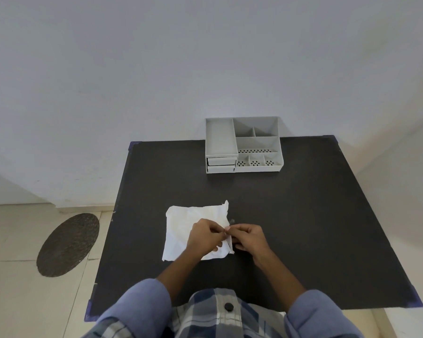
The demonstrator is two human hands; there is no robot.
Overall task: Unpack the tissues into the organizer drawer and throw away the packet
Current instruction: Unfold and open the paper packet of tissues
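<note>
A person is sitting at the near edge of a dark table (303,215); a white tissue packet (181,230) is lying flat on the table in front of them, near the middle and slightly to the left. The left hand (204,236) is resting over the packet's right part, its fingers pinched together on the packet's right edge; the right hand (248,237) is lying just beside it on the right, its fingers curled and closed on the same edge, so that the fingertips of both hands are meeting at that edge. A grey organizer (243,145) is standing at the far side of the table against the wall (156,69), well apart from the packet; its open compartments are facing upward, and two small drawers (220,164) are sitting stacked at its near left corner, both looking pushed in. The person is wearing blue sleeves (142,306) over a checked shirt. A round dark mat (67,245) is lying on the pale floor to the left of the table.
</note>
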